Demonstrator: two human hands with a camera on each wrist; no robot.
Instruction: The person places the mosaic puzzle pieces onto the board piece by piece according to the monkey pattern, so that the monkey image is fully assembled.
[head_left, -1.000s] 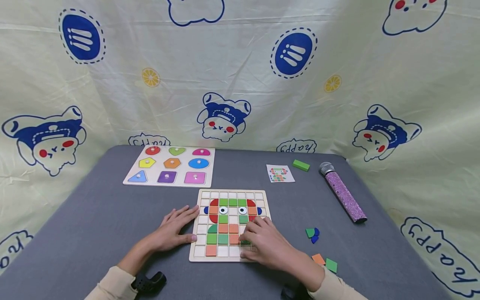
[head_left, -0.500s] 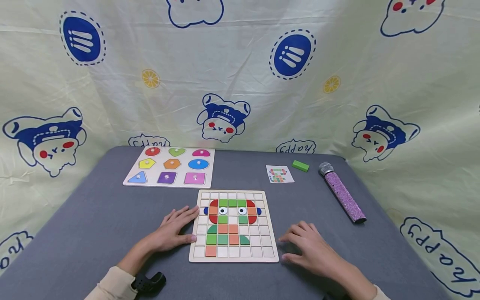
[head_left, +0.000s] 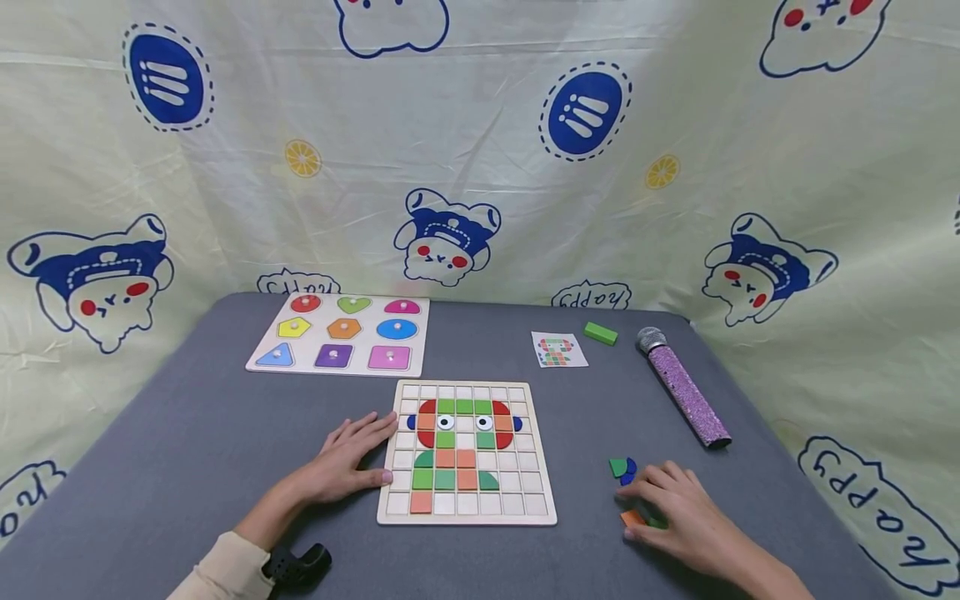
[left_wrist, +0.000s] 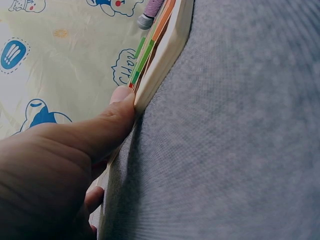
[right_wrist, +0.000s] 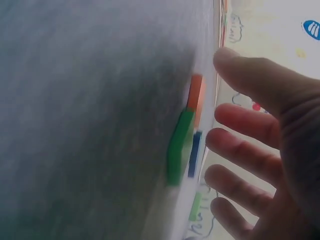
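A square grid board (head_left: 536, 508) lies mid-table, partly filled with red, green, orange and blue tiles and two eye tiles. My left hand (head_left: 341, 467) rests along its left edge, thumb and fingertips touching the rim; the left wrist view shows the thumb (left_wrist: 107, 122) against that edge. To the right, my right hand (head_left: 690, 521) hovers over loose tiles with fingers spread. An orange tile (head_left: 632, 517) and a partly covered green tile (head_left: 657, 522) lie under it. In the right wrist view, the fingers stand apart from the orange tile (right_wrist: 195, 92) and green tile (right_wrist: 181, 145).
Just beyond the right hand lie a rounded green piece (head_left: 617, 467) and small blue pieces (head_left: 629, 472). A pattern card (head_left: 581, 358), a green block (head_left: 601, 333) and a glittery microphone (head_left: 690, 392) are farther back. A shape puzzle board (head_left: 262, 354) sits at back left.
My right hand has left a green quarter-round tile on the board and moved right, to above the loose orange and green tiles. The left hand has stayed at the board's edge.
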